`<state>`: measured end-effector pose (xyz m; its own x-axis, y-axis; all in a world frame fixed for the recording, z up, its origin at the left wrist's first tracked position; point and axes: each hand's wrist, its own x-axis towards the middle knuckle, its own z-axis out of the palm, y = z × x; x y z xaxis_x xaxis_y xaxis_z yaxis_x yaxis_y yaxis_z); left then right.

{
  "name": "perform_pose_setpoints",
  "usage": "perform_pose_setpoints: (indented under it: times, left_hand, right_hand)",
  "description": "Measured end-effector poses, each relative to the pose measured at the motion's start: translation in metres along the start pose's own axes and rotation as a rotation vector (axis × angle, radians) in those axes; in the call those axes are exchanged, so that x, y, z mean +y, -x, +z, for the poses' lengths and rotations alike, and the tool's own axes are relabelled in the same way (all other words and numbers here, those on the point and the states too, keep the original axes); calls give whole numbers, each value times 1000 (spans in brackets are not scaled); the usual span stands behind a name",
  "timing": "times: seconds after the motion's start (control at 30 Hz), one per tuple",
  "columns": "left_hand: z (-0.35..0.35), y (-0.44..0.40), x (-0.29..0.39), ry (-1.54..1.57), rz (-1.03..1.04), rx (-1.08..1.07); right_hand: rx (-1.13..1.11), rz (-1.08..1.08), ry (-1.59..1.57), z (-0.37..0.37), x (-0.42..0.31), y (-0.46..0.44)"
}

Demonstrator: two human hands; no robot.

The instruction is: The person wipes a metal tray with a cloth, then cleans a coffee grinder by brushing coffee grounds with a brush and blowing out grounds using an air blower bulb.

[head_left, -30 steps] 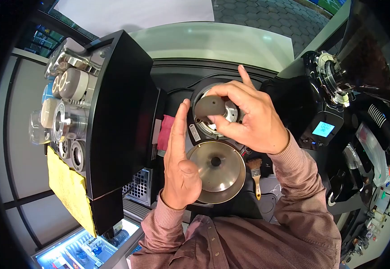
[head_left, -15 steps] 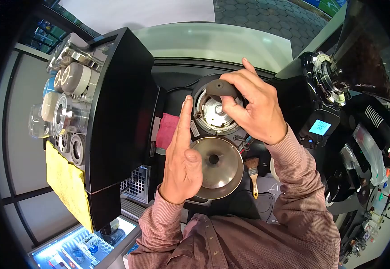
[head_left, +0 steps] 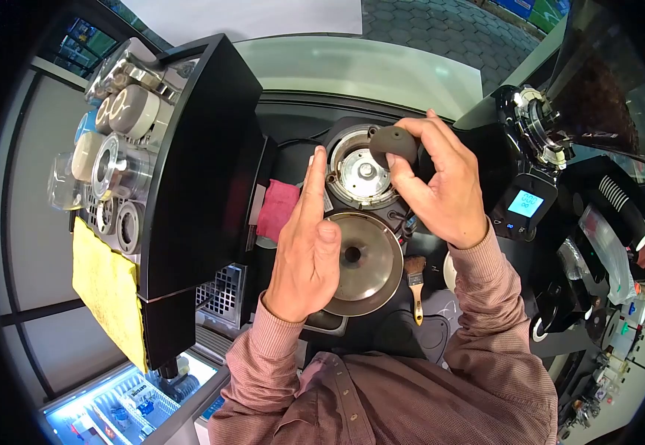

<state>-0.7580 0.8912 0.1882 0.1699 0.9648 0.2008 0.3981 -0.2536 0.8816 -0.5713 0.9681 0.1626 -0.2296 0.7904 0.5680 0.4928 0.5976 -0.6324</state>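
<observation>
My right hand (head_left: pixel 445 178) pinches a dark grey rubber blower bulb (head_left: pixel 394 146) between thumb and fingers, a small hole showing in its upper side. Below and left of the bulb lies an opened coffee grinder (head_left: pixel 367 169), its round metal burr chamber exposed. My left hand (head_left: pixel 305 256) is held upright and flat, fingers stretched out together, left of the chamber, with nothing in it. Just right of that hand is a wide metal funnel-shaped hopper (head_left: pixel 370 271) with a dark centre hole. A wooden-handled brush (head_left: pixel 416 289) lies to its right.
A pink cloth (head_left: pixel 278 211) lies beside a tall black machine (head_left: pixel 203 170) at left. Jars and cups sit on top of it, and a yellow cloth (head_left: pixel 111 293) hangs there. Another grinder with a lit display (head_left: pixel 525 204) stands at right.
My right hand has moved right with the blower bulb, uncovering more of the burr chamber. My left hand stays flat in about the same place. The view has shifted slightly.
</observation>
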Motion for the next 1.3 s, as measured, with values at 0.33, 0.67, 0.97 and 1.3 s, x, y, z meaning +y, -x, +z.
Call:
perform_pose_setpoints:
  times: [0.33, 0.67, 0.97, 1.3]
  left_hand:
    - [-6, 8, -35, -142, 80, 24]
    - [-6, 11, -35, -36, 77, 38]
    - [-8, 12, -31, -29, -14, -3]
    - [-6, 11, -35, -47, 25, 12]
  right_hand:
    - [-65, -102, 56, 2, 3, -19]
    - [-208, -36, 66, -5, -2, -14]
    - [-30, 22, -71, 8, -4, -22]
    - [-61, -71, -40, 18, 2, -19]
